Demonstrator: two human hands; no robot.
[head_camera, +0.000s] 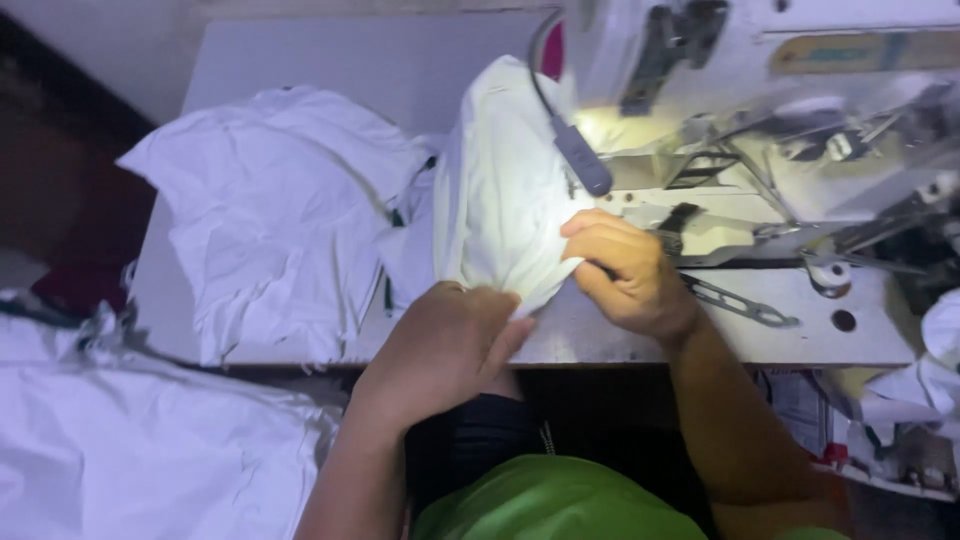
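One loose heap of white fabric lay at the table's left. Beside it, the left hand and right hand each pinched the lower edge of one bunched white garment piece. One sewing machine with one gooseneck lamp stood rightmost.

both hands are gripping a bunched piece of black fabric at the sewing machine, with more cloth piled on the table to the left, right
Not quite: the fabric is white, not black. The head view shows the left hand and right hand gripping a bunched piece of white fabric at the sewing machine, with more white cloth piled on the table to the left.
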